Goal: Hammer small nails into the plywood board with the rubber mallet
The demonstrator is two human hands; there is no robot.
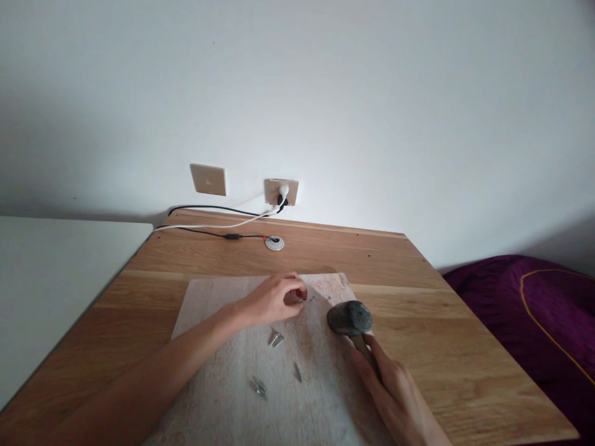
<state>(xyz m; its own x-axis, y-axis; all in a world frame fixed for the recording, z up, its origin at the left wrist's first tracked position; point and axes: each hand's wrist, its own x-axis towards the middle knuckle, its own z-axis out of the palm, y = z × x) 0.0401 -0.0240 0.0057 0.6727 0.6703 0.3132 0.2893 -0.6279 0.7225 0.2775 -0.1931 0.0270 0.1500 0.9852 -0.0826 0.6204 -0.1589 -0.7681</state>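
Observation:
My right hand (pixel 393 384) is wrapped around the handle of a rubber mallet (pixel 351 318). Its black head is raised over the right side of a pale, worn board (pixel 223 378). Near the board's far edge, my left hand (pixel 279 298) pinches a small metal fastener (pixel 302 300) between thumb and fingers; its exact kind is too small to tell. Just right of those fingertips, other tiny metal bits (pixel 312 298) show at the board. Closer to me lie loose silvery fasteners (pixel 276 338), another small bunch (pixel 258 387) and a single one (pixel 298 372).
The board rests on a wooden tabletop (pixel 432 334). Behind it, cables (pixel 209 232) run by a round cable grommet (pixel 274 243) to a wall socket (pixel 281 192). A white surface (pixel 60 279) adjoins on the left; purple fabric (pixel 506 297) is at the right.

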